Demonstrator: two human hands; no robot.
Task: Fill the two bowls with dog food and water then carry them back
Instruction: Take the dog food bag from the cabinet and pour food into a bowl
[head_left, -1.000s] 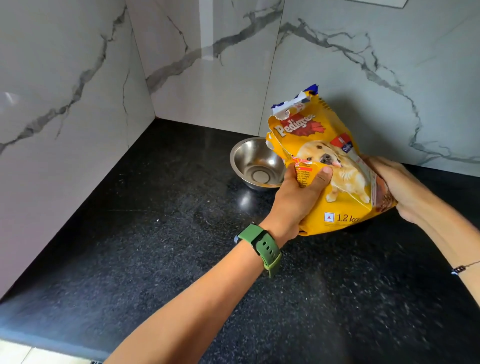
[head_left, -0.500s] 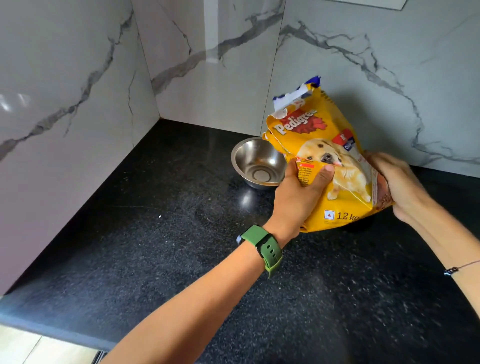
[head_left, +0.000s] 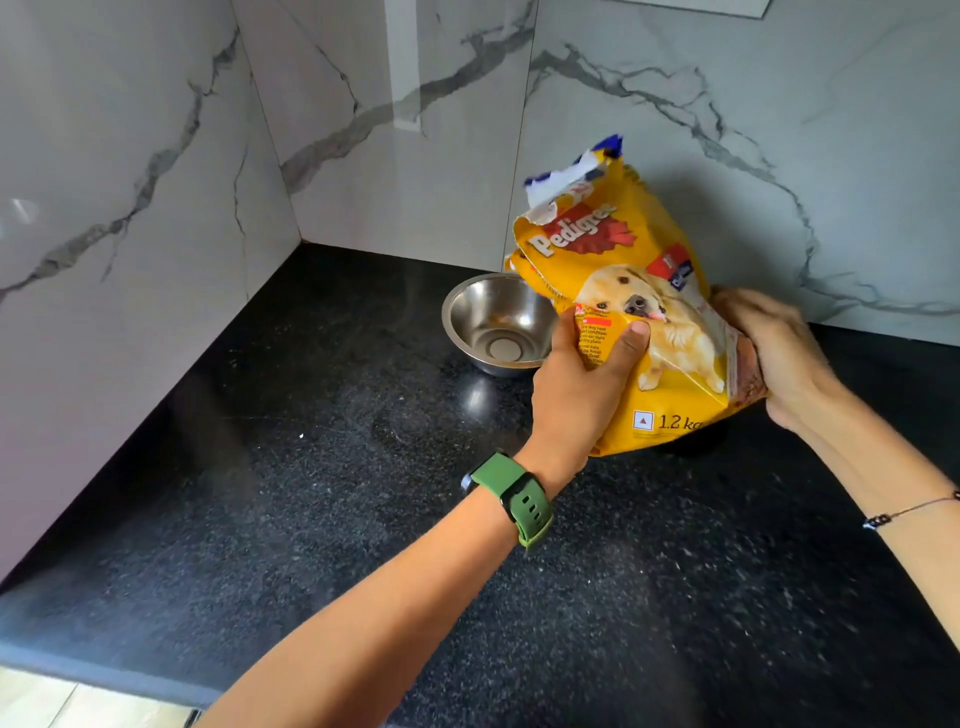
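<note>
The left hand (head_left: 582, 384) grips the near side edge of the dog food bag (head_left: 649, 332), thumb pressed over the printed panel and fingers wrapped behind it. The right hand (head_left: 774, 353) clasps the far lower corner, fingers curled round the bag. The bag is held tilted, its torn top angled up and toward the steel bowl (head_left: 493, 325), which stands empty on the black counter (head_left: 260, 493) near the marble wall corner (head_left: 296, 156). Only one bowl is in view.

Assessment: pouring appears about to begin. The mouth should be brought directly over the bowl before the base is raised, and the lift kept slow, since the ragged opening may release food unevenly and the light bowl could slide.

Legible markings: "Pedigree" on a red emblem and "1.2 kg" beside a small triangle mark. The side text under the thumb is too small to read.
</note>
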